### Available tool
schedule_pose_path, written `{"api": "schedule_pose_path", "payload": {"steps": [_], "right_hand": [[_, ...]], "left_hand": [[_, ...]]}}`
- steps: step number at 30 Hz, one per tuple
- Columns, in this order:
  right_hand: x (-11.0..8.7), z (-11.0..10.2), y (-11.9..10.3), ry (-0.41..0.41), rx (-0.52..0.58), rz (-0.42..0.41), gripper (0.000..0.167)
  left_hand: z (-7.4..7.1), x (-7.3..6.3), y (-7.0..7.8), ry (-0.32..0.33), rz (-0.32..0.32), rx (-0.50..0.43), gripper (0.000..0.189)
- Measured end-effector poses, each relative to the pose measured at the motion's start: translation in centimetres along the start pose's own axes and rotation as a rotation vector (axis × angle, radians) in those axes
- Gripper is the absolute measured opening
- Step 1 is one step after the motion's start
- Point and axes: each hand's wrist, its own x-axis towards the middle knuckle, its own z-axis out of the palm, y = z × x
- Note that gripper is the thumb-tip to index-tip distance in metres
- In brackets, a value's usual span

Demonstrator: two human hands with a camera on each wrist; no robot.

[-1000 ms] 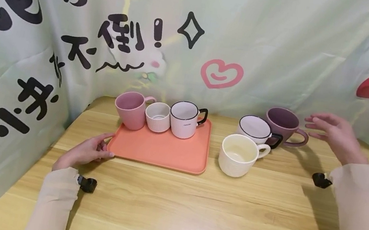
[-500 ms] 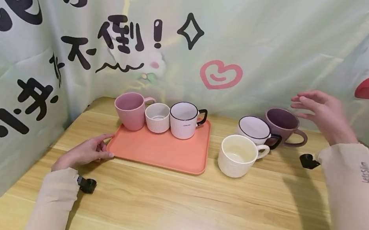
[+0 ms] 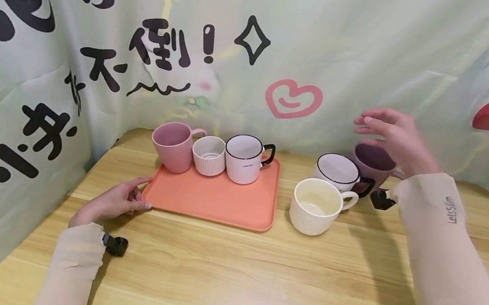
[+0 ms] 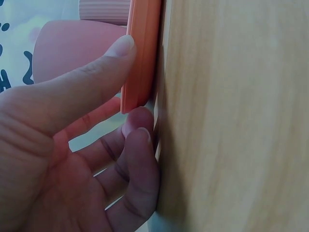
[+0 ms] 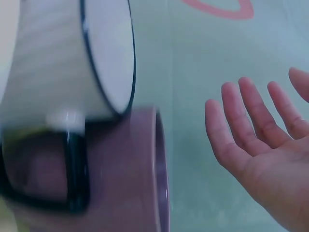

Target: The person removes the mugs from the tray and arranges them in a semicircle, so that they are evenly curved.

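My left hand (image 3: 111, 200) grips the left front corner of an orange tray (image 3: 213, 201). In the left wrist view the thumb lies on the tray's rim (image 4: 137, 63), with curled fingers at its corner. A pink mug (image 3: 173, 148), a small ribbed white cup (image 3: 209, 156) and a white mug (image 3: 243, 162) with black rim and handle stand along the tray's back. My right hand (image 3: 396, 135) hovers above a purple mug (image 3: 366, 163), fingers extended and apart from it. In front of that mug is another black-rimmed white mug (image 3: 336, 170), partly hidden by a cream mug (image 3: 311, 212).
The wooden table (image 3: 226, 276) extends in front of the tray and mugs. A pale printed cloth (image 3: 374, 45) hangs behind and at the left. The three right-hand mugs stand close together, handles to the right.
My right hand has moved left and up, from beside the purple mug's handle to above the mug. My left hand, the tray and all the mugs have stayed in place.
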Motion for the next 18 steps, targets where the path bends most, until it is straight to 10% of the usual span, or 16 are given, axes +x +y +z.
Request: {"api": "schedule_pose_path", "payload": {"steps": [18], "right_hand": [[2.5,5.7,-1.4,-0.100,-0.057,0.093,0.034]], "left_hand": [[-0.1,-0.2,0.0,-0.005,0.008,0.006,0.076]]}}
